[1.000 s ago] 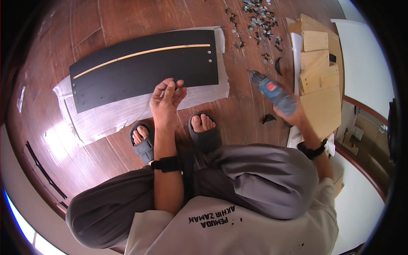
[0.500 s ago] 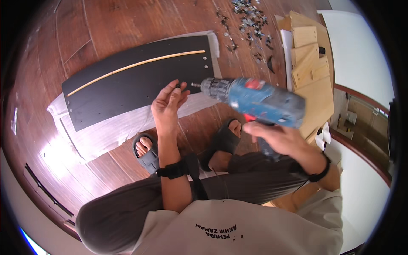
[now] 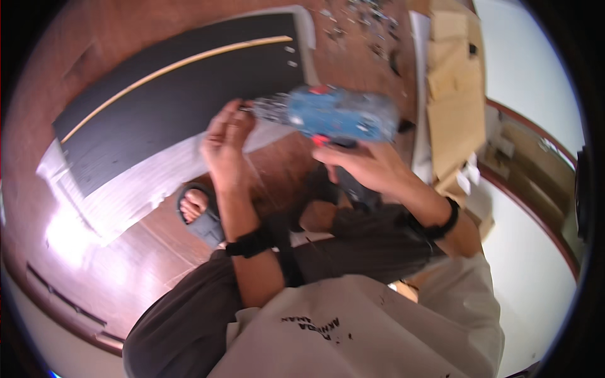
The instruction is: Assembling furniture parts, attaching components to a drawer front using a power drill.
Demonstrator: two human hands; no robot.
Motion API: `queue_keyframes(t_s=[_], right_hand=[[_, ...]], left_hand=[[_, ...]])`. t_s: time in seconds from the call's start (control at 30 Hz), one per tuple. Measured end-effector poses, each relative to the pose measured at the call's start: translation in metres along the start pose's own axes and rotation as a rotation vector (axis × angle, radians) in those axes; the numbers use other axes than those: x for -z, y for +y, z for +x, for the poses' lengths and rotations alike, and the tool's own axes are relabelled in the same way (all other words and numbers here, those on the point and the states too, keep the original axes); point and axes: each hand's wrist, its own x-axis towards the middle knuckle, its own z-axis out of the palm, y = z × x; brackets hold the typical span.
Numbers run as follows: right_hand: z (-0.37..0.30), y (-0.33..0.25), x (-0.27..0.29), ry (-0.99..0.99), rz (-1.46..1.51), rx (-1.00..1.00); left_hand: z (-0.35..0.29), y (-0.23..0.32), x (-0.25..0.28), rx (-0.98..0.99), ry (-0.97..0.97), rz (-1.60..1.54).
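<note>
My right hand [image 3: 362,165] grips the handle of a blue cordless drill [image 3: 343,113], which points left. My left hand [image 3: 225,140] pinches a small dark piece [image 3: 244,108] between thumb and fingertips, right at the drill's tip. The blur and the fingers hide the piece's exact kind and whether the tip has entered it. Beyond my hands lies a black board [image 3: 183,104] with a thin light wooden strip [image 3: 170,70] along it and two small pale fittings [image 3: 290,55] near its right end.
White foam sheeting [image 3: 101,214] lies under the board on the brown wood floor [image 3: 157,236]. Small hardware [image 3: 372,22] is scattered at the far right. Wooden and cardboard pieces [image 3: 457,107] stand along the right side. My sandalled foot [image 3: 200,214] is near the board.
The drill has moved left, bringing its tip up to the piece in my left hand. The view has shifted, so the board sits higher and farther left.
</note>
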Motion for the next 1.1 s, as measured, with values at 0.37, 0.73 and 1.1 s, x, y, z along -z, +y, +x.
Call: queue_keyframes(t_s=[0.37, 0.73, 1.1], right_hand=[[0.006, 0.031, -0.017, 0.308, -0.534, 0.603], [0.004, 0.038, -0.022, 0.257, -0.748, 0.606], [0.01, 0.04, -0.018, 0.139, -0.785, 0.625]], left_hand=[[-0.007, -0.024, -0.008, -0.103, 0.065, -0.124], [-0.005, -0.043, -0.011, -0.236, 0.155, -0.089], [-0.002, -0.05, -0.005, -0.233, 0.175, -0.124]])
